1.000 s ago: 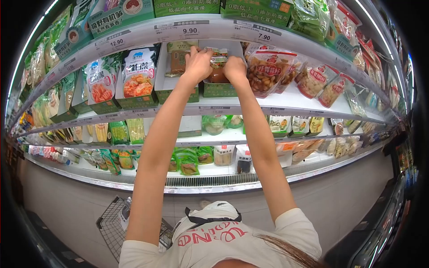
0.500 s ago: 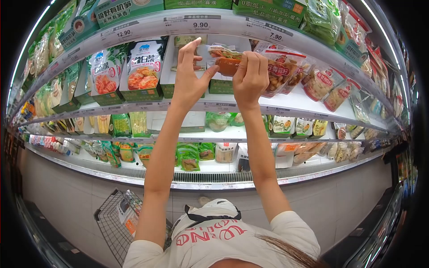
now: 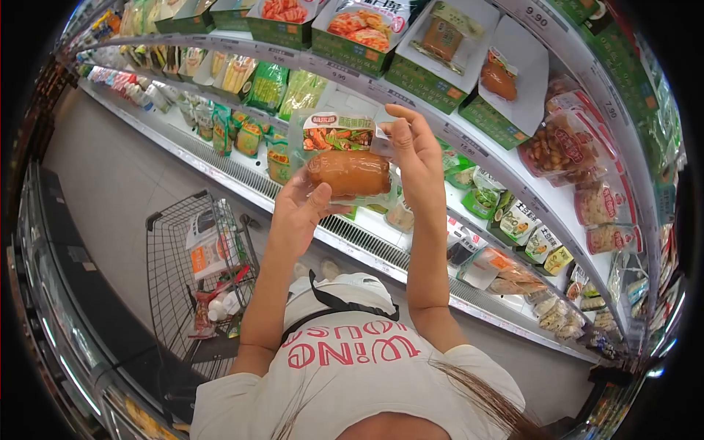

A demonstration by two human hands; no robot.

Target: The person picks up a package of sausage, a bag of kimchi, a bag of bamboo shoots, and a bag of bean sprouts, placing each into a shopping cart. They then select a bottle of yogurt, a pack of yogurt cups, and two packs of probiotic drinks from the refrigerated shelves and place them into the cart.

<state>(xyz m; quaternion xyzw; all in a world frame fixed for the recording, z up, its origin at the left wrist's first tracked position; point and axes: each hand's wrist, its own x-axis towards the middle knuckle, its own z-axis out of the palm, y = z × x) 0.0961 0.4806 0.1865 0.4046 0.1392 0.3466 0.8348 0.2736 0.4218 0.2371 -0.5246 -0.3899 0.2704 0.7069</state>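
A clear vacuum pack with a plump brown food roll (image 3: 350, 174) and a pictured label on top is held up in front of my chest, its printed face towards me. My left hand (image 3: 299, 204) grips it at the lower left, thumb on the front and fingers behind. At the upper right edge, the bent fingers of my right hand (image 3: 415, 147) pinch the pack. A similar brown pack (image 3: 499, 79) lies in an open carton (image 3: 522, 55) on the shelf beyond.
Refrigerated shelves (image 3: 352, 249) with bagged foods curve round ahead and to the right. Kimchi packs (image 3: 364, 33) stand in green cartons. At lower left is a wire shopping cart (image 3: 165, 257) with several goods, including a white bottle (image 3: 217, 309). Another cabinet (image 3: 55, 341) runs along the left.
Both hands have brought the pack down from the shelf towards me, and its front now shows fully. The view has turned left and down, bringing more of the cart into sight.
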